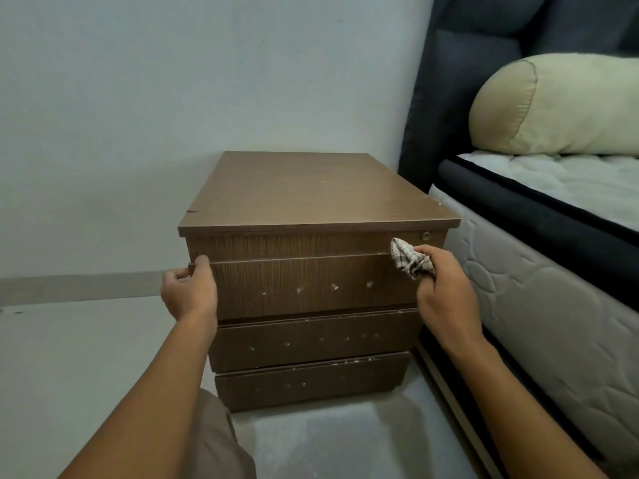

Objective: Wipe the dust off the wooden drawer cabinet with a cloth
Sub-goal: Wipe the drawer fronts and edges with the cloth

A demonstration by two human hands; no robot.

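Note:
A brown wooden drawer cabinet (311, 198) stands on the floor against the wall, with three drawers below a narrow top panel. My left hand (189, 292) grips the left edge of the upper drawer front (311, 288), fingers curled round its corner. My right hand (446, 288) holds a bunched checked cloth (409, 259) against the right end of the cabinet front, at the seam between the top panel and the upper drawer, just below a small round lock (427, 234). Pale specks dot the drawer fronts and their upper edges.
A bed with a quilted white mattress (539, 305) and dark headboard (460, 81) stands close on the cabinet's right, a cream bolster (560, 105) on it. A pale wall is behind. Light floor (86, 357) lies to the left and in front; my knee (214, 440) is at the bottom.

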